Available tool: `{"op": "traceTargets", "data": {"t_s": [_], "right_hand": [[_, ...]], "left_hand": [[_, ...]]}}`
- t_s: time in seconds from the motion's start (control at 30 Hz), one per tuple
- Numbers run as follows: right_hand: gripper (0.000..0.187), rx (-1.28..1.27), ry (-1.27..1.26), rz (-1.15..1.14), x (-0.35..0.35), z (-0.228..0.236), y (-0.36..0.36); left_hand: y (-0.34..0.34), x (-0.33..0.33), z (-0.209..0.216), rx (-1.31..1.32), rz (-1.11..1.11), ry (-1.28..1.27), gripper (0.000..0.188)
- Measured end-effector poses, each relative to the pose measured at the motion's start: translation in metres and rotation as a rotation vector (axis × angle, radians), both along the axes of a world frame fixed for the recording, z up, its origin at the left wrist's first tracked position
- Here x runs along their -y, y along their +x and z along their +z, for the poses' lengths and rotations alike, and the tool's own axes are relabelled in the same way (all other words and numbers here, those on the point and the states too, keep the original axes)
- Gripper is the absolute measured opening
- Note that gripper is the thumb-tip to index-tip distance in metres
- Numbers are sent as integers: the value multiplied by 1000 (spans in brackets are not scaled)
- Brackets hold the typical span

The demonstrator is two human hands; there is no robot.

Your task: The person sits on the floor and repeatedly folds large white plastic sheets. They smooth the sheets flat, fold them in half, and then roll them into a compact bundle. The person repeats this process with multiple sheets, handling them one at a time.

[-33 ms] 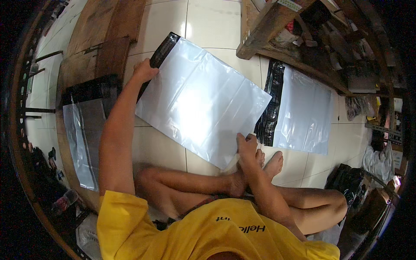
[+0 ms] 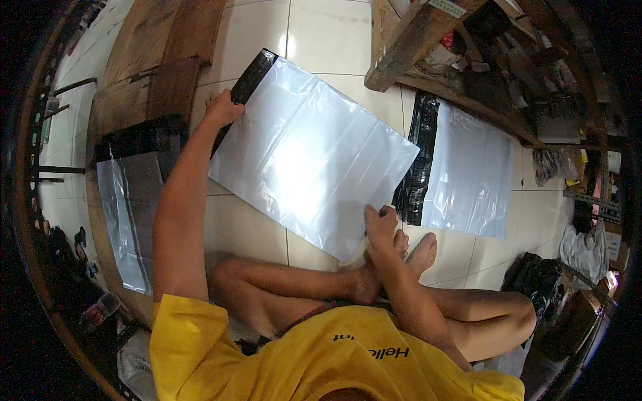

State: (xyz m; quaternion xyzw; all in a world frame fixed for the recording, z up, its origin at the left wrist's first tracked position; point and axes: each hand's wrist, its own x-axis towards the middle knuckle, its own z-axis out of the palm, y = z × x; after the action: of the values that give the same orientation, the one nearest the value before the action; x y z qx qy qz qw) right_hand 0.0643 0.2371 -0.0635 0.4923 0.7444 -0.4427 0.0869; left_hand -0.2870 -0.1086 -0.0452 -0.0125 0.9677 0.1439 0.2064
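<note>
A large white plastic mailing bag [image 2: 311, 157] with a black strip along its left end is stretched at a slant above the tiled floor. My left hand [image 2: 224, 109] is closed on its black end, the thumb lying over the strip. Down by the bag's near right edge, my right hand [image 2: 380, 224] has its fingers bent and pressed on the plastic. To the right, more white mailing bags [image 2: 468, 174] with black ends lie on the floor, partly under the held bag's corner. Another few bags [image 2: 127, 200] rest at the left, with black ends pointing away.
Brown boards [image 2: 157, 40] lie on the floor at the far left. A wooden bench or table leg [image 2: 408, 50] stands at the far right, with clutter beneath. A black plastic bag [image 2: 535, 277] sits by my right knee. My crossed legs and bare feet [image 2: 421, 254] are close below the held bag.
</note>
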Motion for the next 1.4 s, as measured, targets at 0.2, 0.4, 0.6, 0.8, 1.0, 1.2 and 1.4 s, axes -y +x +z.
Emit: {"op": "traceTargets", "data": {"t_s": [0.2, 0.4, 0.6, 0.8, 1.0, 1.2, 1.4], "right_hand": [[53, -235, -193, -268, 7, -11, 2], [49, -431, -605, -490, 13, 31, -12], [30, -428, 32, 47, 5, -1, -7], [26, -445, 131, 247, -85, 48, -47], [34, -423, 531, 672, -97, 87, -90], [52, -189, 477, 998, 4, 67, -83], [74, -211, 719, 912, -9, 42, -78]], "left_hand": [[-3, -9, 8, -80, 54, 96, 65], [6, -9, 39, 65, 109, 308, 51], [18, 18, 9, 36, 54, 266, 42], [112, -4, 37, 131, 265, 388, 38], [230, -44, -36, 10, 570, 668, 48], [236, -55, -27, -6, 663, 644, 44], [235, -46, 6, 222, 722, 859, 36]]}}
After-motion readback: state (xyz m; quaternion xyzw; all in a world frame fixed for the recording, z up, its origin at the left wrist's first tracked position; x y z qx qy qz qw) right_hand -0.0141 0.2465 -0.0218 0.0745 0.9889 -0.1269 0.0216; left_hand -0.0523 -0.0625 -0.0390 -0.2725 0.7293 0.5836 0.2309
